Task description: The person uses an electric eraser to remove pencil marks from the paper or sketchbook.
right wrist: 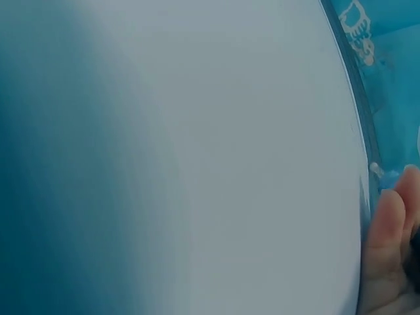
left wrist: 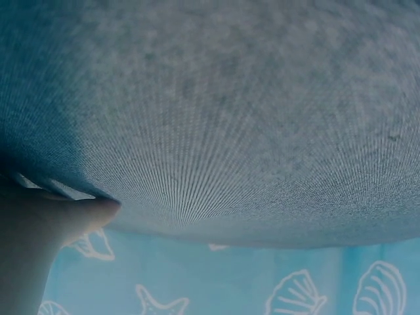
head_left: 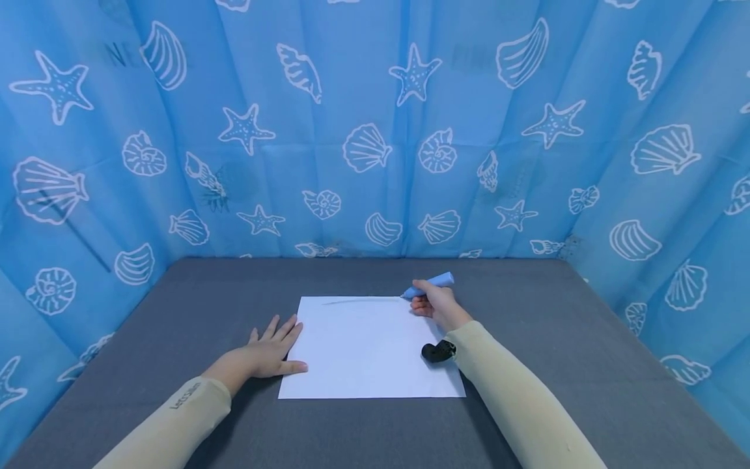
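A white sheet of paper (head_left: 363, 352) lies on the grey tabletop, with a thin faint line (head_left: 357, 301) along its far edge. My left hand (head_left: 263, 355) rests palm down at the paper's left edge, fingers spread, thumb over the sheet. At the far right corner my right hand (head_left: 436, 306) pinches a thick light-blue pen (head_left: 441, 281), its narrow tip right at the end of the line. In the right wrist view the pen (right wrist: 390, 178) shows only in part, beyond the fingers (right wrist: 387, 220). The left wrist view shows the left hand's thumb (left wrist: 92, 213) low over the cloth.
Grey cloth covers the table (head_left: 234, 286) around the sheet. A blue curtain (head_left: 375, 189) with white shells and starfish hangs behind and along both sides. A black wrist device (head_left: 438, 352) juts from the right sleeve (head_left: 515, 391), over the paper's right side.
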The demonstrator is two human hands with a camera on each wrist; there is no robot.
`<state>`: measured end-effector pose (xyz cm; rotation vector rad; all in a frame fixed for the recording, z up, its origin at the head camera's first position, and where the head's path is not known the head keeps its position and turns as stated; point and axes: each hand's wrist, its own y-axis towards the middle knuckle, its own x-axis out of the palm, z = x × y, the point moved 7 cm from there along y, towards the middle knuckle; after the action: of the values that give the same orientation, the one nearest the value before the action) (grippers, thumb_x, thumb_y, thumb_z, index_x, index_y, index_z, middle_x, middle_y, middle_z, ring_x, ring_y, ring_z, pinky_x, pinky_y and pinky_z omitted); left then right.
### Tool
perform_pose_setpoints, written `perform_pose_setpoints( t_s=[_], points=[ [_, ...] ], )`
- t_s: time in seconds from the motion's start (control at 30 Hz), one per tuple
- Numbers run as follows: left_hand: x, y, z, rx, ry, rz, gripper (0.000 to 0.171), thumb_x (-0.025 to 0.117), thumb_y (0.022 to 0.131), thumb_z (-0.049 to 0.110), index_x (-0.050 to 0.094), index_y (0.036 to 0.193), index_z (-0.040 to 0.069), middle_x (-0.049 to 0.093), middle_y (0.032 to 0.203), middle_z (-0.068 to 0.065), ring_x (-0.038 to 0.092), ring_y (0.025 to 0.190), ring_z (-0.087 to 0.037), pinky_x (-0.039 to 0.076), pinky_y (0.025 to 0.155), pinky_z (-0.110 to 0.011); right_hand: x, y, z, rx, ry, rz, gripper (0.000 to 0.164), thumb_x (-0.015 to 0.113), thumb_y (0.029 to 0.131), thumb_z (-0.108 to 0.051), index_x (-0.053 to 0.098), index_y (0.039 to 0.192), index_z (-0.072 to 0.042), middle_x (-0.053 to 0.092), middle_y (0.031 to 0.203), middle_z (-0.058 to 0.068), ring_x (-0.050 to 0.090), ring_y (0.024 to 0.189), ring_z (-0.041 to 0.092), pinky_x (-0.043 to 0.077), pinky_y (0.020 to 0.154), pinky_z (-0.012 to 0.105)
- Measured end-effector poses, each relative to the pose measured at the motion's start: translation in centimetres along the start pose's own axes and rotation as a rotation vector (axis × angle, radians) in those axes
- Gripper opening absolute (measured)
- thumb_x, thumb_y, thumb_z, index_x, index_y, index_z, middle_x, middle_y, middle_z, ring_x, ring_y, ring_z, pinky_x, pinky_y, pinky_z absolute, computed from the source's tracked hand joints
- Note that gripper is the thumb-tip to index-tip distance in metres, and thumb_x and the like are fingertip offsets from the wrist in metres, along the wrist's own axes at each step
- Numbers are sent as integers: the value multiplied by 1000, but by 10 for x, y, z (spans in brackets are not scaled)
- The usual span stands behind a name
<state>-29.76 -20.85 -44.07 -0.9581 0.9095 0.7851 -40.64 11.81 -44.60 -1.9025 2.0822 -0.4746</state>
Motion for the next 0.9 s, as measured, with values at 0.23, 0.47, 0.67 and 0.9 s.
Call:
perform_pose_setpoints(
  t_s=[0.23,0.47,0.67,0.9],
  points=[
    [4,3,-4,13,-20,4,109,46,82,78,14,155,4,2,162,-18,-9,144,-46,-5,104,-72,2,-2,-1,-15,-3,-60,25,62,93,-22,60,95,3,60,69,6,59,54,12,54,56,24],
    [7,11,-11,2,-4,36,107,48,83,77,18,155,5,5,162,-17,-7,144,-46,-4,104,-73,0,-4,-1,-22,-24,-39,23,61,91,-20,59,92,2,56,68,6,53,55,13,50,54,23],
    [7,11,-11,4,0,30,106,49,83,76,17,155,5,5,162,-16,-7,144,-45,-4,104,-73,1,-2,0,-15,-27,-28,21,62,91,-19,59,87,1,55,65,5,52,53,12,48,52,22],
    [7,11,-12,3,3,40,105,49,83,76,17,155,6,5,162,-16,-7,144,-45,-3,104,-73,3,-2,-1,-9,-39,-24,21,63,91,-19,59,84,0,54,63,5,51,51,11,48,51,22]
  ],
)
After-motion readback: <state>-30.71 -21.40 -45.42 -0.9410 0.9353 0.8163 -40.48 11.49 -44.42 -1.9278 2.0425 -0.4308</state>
